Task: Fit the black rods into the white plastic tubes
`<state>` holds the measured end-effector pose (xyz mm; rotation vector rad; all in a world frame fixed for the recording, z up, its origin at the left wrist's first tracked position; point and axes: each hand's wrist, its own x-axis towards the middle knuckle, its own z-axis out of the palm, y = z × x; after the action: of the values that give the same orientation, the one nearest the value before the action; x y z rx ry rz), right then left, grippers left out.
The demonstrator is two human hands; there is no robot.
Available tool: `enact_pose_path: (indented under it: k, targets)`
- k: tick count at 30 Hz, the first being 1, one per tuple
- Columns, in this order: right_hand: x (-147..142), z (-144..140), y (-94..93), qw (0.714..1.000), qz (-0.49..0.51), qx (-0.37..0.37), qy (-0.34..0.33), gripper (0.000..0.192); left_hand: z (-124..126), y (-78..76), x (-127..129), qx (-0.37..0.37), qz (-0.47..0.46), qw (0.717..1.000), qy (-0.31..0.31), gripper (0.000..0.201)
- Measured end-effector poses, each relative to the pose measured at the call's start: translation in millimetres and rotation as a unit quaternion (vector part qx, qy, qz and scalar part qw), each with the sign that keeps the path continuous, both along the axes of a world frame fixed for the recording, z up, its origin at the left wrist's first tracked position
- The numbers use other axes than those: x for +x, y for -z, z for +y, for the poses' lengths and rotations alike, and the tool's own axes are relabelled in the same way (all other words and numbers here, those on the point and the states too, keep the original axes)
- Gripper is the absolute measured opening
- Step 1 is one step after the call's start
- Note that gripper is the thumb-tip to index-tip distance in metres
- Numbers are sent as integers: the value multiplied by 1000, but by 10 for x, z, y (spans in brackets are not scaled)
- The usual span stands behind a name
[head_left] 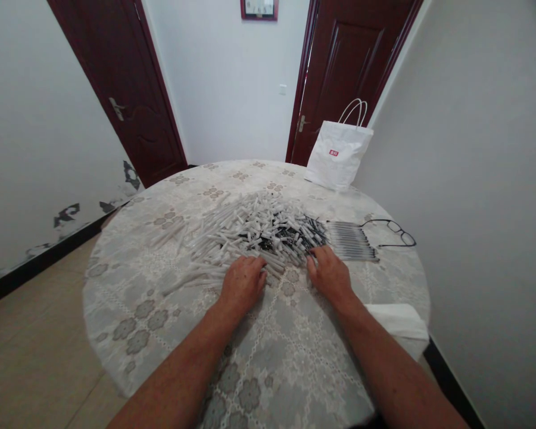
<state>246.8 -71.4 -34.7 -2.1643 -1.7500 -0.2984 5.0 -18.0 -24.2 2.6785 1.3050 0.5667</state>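
A heap of loose pen parts [250, 220] spreads over the table in front of me: translucent whitish barrels, short white caps and thin black pieces. At the heap's near edge is my left hand [245, 279], its fingers curled in beside a few barrels [274, 262]; what lies under the fingertips is hidden. My right hand [329, 273] has its thumb and fingers drawn together at the heap's near right edge, by the black pieces [313, 229]. Whatever it pinches is too small to name. Just beyond that hand lies a neat row of pens [352, 241], side by side.
Black-framed glasses [395, 232] rest right of the row. A white paper bag [339, 155] with handles stands at the back right. A folded white cloth or paper [399, 320] lies by the right edge. The round table [138, 280] has a patterned cover.
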Motion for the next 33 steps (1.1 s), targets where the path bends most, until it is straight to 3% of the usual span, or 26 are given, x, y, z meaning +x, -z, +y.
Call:
enact_pose_path:
  k: [5, 12, 21, 27, 33]
  targets:
    - [159, 28, 67, 999, -1, -25, 46, 20, -5, -38, 12, 6, 34, 999, 3, 18]
    - [143, 92, 87, 996, 10, -50, 73, 18, 23, 12, 20, 18, 29, 999, 22, 18]
    - [130, 117, 86, 996, -10, -27, 79, 17, 64, 43, 37, 24, 41, 998, 46, 27]
    - [149, 68, 12, 995, -5, 75, 69, 15, 29, 32, 62, 27, 65, 997, 32, 32]
    - [175, 6, -88, 975, 18, 223, -4, 16, 9, 46, 99, 41, 93, 995, 16, 26]
